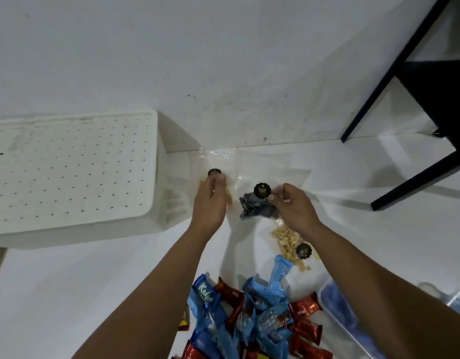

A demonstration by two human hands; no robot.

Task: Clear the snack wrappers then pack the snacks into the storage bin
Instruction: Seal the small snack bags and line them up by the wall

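Observation:
My left hand (210,200) grips a clear bag of pale nuts (228,195) with a round black label (214,172), close to the white bin. My right hand (293,206) pinches a clear bag of dark raisin-like snacks (254,207) with a black label (262,190). A third clear bag of pale nuts (288,240) lies on the white floor under my right forearm. Blue wrappers (265,296) and red wrapped bars (305,307) lie heaped near the bottom edge.
A white perforated storage bin (73,172) lies overturned at the left against the wall. A black chair frame (415,125) stands at the right. A clear plastic container edge (337,307) with something blue inside shows at the lower right.

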